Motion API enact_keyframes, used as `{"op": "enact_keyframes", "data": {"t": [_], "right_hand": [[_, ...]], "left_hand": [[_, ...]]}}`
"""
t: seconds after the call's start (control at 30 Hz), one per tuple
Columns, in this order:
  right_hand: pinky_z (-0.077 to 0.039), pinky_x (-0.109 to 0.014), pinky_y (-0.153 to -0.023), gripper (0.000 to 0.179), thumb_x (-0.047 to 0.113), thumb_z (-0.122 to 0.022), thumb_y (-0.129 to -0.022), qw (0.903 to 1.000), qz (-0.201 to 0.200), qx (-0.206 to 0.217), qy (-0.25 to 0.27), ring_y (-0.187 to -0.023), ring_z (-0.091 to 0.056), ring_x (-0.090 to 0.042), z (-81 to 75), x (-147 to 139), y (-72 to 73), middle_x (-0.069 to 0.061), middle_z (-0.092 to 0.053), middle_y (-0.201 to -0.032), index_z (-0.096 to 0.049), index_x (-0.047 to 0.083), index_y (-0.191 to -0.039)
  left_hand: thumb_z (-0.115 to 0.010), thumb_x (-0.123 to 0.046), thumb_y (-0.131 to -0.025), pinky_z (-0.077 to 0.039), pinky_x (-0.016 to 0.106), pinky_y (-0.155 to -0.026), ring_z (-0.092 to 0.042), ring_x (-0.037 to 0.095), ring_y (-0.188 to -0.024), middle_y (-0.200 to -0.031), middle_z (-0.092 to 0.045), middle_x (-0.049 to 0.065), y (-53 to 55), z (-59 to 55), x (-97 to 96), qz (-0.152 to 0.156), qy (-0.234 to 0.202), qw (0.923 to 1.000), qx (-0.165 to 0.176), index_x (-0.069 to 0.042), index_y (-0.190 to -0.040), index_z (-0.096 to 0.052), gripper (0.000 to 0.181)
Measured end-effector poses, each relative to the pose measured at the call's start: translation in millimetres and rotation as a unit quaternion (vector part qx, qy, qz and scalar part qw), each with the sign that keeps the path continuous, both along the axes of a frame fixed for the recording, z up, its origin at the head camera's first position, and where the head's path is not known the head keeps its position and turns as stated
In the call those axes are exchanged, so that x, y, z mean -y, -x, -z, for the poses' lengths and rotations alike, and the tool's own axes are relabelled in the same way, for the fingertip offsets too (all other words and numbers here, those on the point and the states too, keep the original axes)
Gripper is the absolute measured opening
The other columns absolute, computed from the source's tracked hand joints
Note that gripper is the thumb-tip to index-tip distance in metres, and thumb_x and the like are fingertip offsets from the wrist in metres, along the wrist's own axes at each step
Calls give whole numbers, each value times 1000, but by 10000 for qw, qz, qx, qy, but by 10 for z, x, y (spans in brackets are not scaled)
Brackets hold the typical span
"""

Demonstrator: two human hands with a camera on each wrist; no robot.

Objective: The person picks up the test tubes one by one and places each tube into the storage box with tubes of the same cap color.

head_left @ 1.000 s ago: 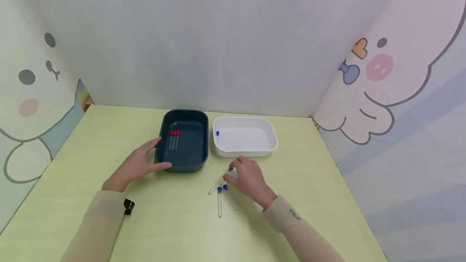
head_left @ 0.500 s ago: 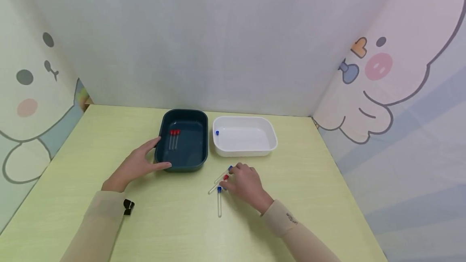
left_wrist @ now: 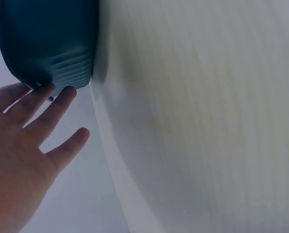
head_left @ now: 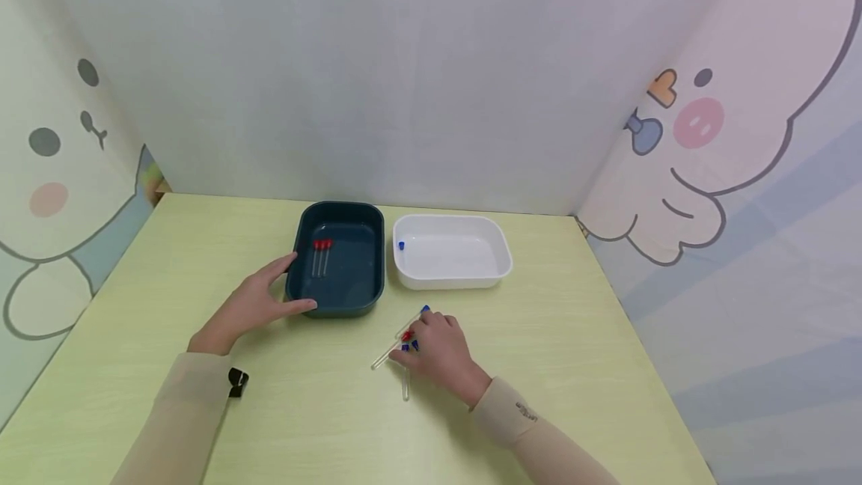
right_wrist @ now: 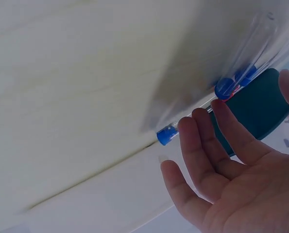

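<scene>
In the head view, my left hand (head_left: pixel 252 305) rests at the near left corner of the dark teal tray (head_left: pixel 343 287), fingers fairly straight against its side. Red-capped tubes (head_left: pixel 322 245) lie side by side in that tray. My right hand (head_left: pixel 441 354) reaches over loose clear tubes on the table. Its index finger and thumb are at a red-capped tube (head_left: pixel 385 355), apart from each other in the right wrist view. Blue-capped tubes lie around it, one cap (head_left: pixel 426 309) beyond, one cap (head_left: pixel 405 348) nearer, another blue cap (right_wrist: pixel 225 88) beside the index fingertip.
A white tray (head_left: pixel 451 279) stands right of the dark one, with a small blue cap (head_left: pixel 401 245) at its left end; any tube there is too faint to tell. A black clip-like object (head_left: pixel 238 382) is by the left sleeve. A curtain (head_left: pixel 377 96) hangs behind the table.
My right hand has moved left and toward me. The red-capped tube has shifted with it, down and left; its cap has come into view. The left hand stays at the dark tray.
</scene>
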State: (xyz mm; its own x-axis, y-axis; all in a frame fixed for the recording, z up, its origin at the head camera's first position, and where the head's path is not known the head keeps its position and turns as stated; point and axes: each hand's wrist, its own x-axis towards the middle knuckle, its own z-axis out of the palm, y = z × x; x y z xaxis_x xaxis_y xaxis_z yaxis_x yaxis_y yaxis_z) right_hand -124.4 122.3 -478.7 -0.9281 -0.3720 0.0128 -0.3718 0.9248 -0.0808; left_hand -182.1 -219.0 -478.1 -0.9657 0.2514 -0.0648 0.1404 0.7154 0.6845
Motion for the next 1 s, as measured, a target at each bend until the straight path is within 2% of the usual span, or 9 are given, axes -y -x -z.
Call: {"op": "enact_keyframes", "data": {"t": [0.17, 0.4, 0.67, 0.87, 1.0], "right_hand": [[-52, -40, -99, 50, 65, -73, -85, 9997, -170, 51, -154, -94, -59, -16, 3, 85, -63, 2, -66, -99, -76, 19, -102], [-51, -36, -99, 46, 66, -75, -83, 9972, -501, -460, -307, -94, -60, -16, 27, 194, -167, 4, -64, -94, -72, 20, -87], [-49, -35, -98, 53, 75, -70, -81, 9943, -614, -531, -691, -93, -59, -15, 75, 351, -264, 6, -63, -92, -70, 22, -84], [-47, -41, -106, 55, 77, -68, -82, 9933, -696, -476, -789, -95, -58, -17, 77, 425, -319, 5, -64, -96, -71, 22, -89], [-46, -45, -109, 54, 75, -69, -82, 9912, -877, -591, -797, -95, -57, -18, 76, 452, -342, 3, -64, -97, -72, 23, -95]], "left_hand": [[-80, -60, -83, -36, 71, -116, -30, 54, -151, -167, -27, 29, 5, -5, -4, 9, 16, 10000, 2, -4, -164, -21, 115], [-79, -61, -83, -35, 70, -116, -29, 53, -152, -167, -26, 29, 11, 7, 7, -7, 9, 10000, 8, -4, -164, -21, 116], [-79, -62, -82, -36, 71, -116, -28, 54, -151, -167, -26, 30, 2, -19, -1, -35, 41, 10000, 35, -4, -164, -21, 116], [-79, -63, -81, -36, 70, -116, -29, 54, -151, -167, -26, 29, 9, -14, 1, -48, 68, 10000, 52, -4, -164, -21, 117], [-79, -62, -82, -36, 71, -116, -29, 54, -151, -167, -27, 30, 13, -6, 4, -24, 49, 10000, 30, -4, -164, -21, 116]]}}
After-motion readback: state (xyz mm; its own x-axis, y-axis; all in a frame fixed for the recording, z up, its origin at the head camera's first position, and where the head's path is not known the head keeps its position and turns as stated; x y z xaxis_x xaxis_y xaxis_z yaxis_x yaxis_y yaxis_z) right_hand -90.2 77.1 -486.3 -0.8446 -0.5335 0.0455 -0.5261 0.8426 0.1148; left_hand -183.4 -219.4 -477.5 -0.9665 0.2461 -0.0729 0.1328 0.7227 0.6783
